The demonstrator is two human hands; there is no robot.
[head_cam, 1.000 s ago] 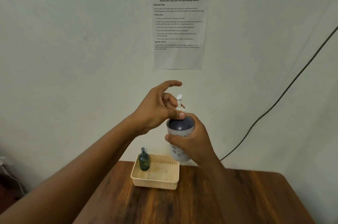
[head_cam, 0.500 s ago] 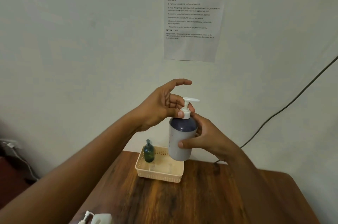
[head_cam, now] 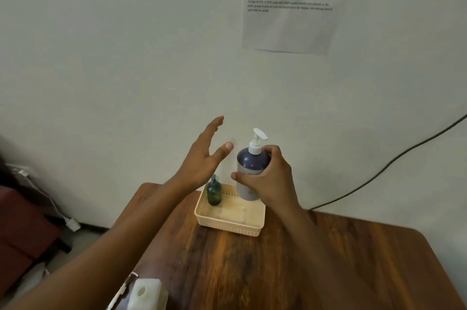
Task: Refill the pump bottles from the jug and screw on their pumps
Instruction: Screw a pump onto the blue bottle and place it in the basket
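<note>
The right hand (head_cam: pixel 271 178) is wrapped around a white bottle (head_cam: pixel 249 175) with a dark blue top, its grip clamped on the bottle's body, thumb on the near side and fingers curled round the far side; the bottle is upright and held in the air above the back of a cream basket (head_cam: pixel 228 221); a white pump (head_cam: pixel 256 141) sits on the bottle's neck, its spout pointing to the right. The left hand (head_cam: pixel 202 160) hangs just to the left of the bottle, apart from it, its grip spread wide with fingers straight and thumb out, holding nothing. Inside the basket, in its back left corner, a small green bottle (head_cam: pixel 214 193) stands upright; whether it has a pump on it cannot be told. The basket rests on the far edge of a brown wooden desk (head_cam: pixel 341 259), close to the wall. At the near left edge of the desk a white jug (head_cam: pixel 146 294) shows only its top, with an open round hole; a thin white pump part (head_cam: pixel 123 289) lies just beside it on the left. A printed sheet (head_cam: pixel 290 6) is stuck on the wall above; a dark cable (head_cam: pixel 394 160) runs across the wall on the right.
</note>
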